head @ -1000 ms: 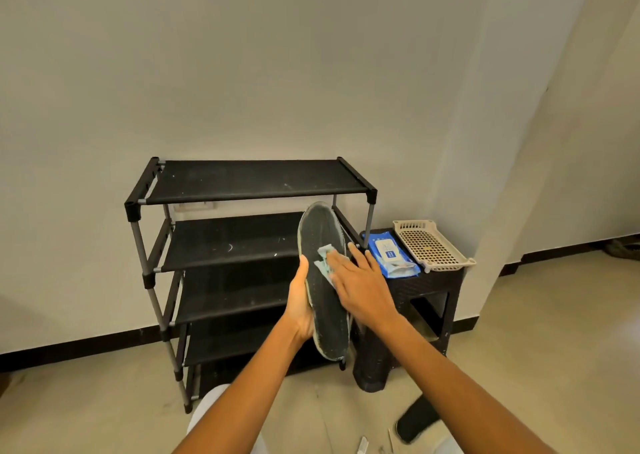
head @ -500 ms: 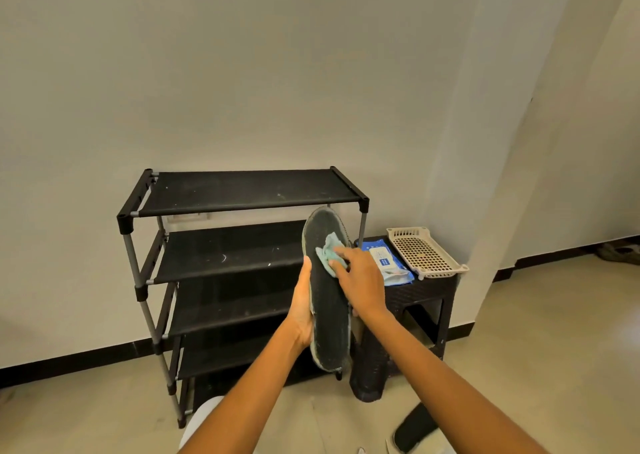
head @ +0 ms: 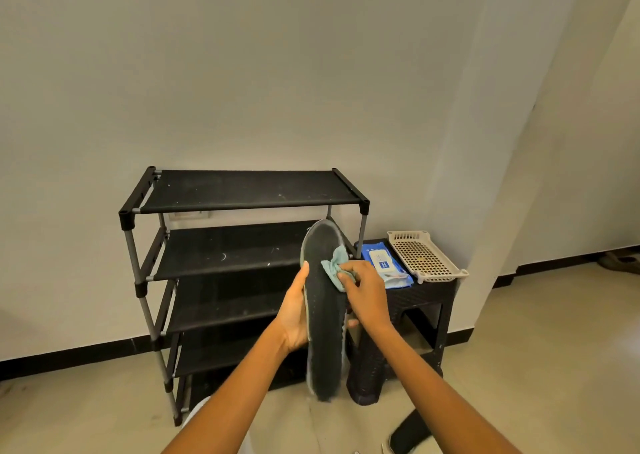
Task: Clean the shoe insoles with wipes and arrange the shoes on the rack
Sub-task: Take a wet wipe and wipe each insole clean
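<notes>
A dark insole [head: 325,322] stands upright in front of me, toe end up. My left hand [head: 294,311] grips it from the left side around its middle. My right hand [head: 365,292] pinches a crumpled pale green wipe [head: 335,267] against the insole's upper part. Behind them stands a black shoe rack [head: 239,193] with several bare shelves. A blue pack of wipes [head: 382,263] lies on a black stool [head: 422,297] to the right.
A cream perforated tray [head: 424,257] sits on the stool beside the wipes pack. A second dark insole or shoe [head: 410,431] lies on the floor at the lower right. A wall corner juts out right of the stool. Open tiled floor lies to the right.
My right hand has slid the wipe up the insole toward the toe end and closed from flat into a pinch. The camera view has tilted upward.
</notes>
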A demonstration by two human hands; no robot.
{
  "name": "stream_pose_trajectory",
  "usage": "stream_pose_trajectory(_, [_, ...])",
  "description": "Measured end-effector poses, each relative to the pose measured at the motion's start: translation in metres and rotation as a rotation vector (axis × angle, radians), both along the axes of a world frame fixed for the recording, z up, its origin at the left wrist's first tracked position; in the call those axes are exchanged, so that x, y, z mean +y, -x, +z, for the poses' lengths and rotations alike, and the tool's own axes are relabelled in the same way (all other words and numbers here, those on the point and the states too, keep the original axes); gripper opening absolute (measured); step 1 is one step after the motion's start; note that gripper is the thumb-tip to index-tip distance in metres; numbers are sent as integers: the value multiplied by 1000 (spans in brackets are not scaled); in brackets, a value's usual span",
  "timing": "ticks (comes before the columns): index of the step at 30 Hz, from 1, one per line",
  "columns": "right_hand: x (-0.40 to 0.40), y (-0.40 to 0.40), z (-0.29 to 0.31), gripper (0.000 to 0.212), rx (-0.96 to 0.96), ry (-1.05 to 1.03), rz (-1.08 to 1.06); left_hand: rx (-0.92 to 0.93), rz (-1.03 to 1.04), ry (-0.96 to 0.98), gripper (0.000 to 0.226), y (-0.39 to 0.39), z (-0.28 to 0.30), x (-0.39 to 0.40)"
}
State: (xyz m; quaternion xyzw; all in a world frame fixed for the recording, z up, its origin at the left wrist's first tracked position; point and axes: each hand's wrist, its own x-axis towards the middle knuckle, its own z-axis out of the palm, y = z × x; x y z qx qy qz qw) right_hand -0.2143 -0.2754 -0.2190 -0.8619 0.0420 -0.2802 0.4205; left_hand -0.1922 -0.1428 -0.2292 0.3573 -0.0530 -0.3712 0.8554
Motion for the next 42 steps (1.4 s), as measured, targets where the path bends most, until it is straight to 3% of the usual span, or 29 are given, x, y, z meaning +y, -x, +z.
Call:
stream_pose_trajectory(4, [5, 0, -4, 12, 5, 121, 9, 6, 92, 32, 77, -6, 8, 0])
stream_pose_trajectory(8, [18, 2, -1, 20, -80, 451, -136, -24, 121, -18, 78, -5, 8, -9])
stream_pose_trajectory(12, [41, 24, -3, 28, -110, 514, 154, 16, 178, 4, 82, -15, 1, -3])
stream_pose_trajectory(14, [36, 22, -4, 26, -193, 597, 131, 30, 168, 6, 82, -16, -5, -3])
stream_pose_trajectory(19, [15, -3, 10, 21, -53, 391, -146, -29, 70, -45, 76, 1, 1, -16])
stream_pose_trajectory(25, [27, 11, -1, 26, -162, 563, 145, 21, 131, 21, 84, -13, -2, -7])
stream_pose_trajectory(30, [2, -18, 14, 18, -58, 325, -72, -54, 34, -48, 79, -5, 9, -20])
stream_pose_trajectory(35, [21, 2, 11, 20, -93, 431, 149, 25, 50, 46, 92, -10, 11, -17])
stream_pose_trajectory(37, [5, -11, 17, 19, -88, 459, 92, 8, 5, -5, 88, -7, 11, -19])
stream_pose_trajectory(40, [-13, -34, 34, 17, -69, 325, -134, -50, -64, -90, 85, 0, 22, -26])
stream_pose_trajectory(42, [-5, -36, 37, 16, -73, 321, -95, -23, -28, -48, 83, 0, 27, -28])
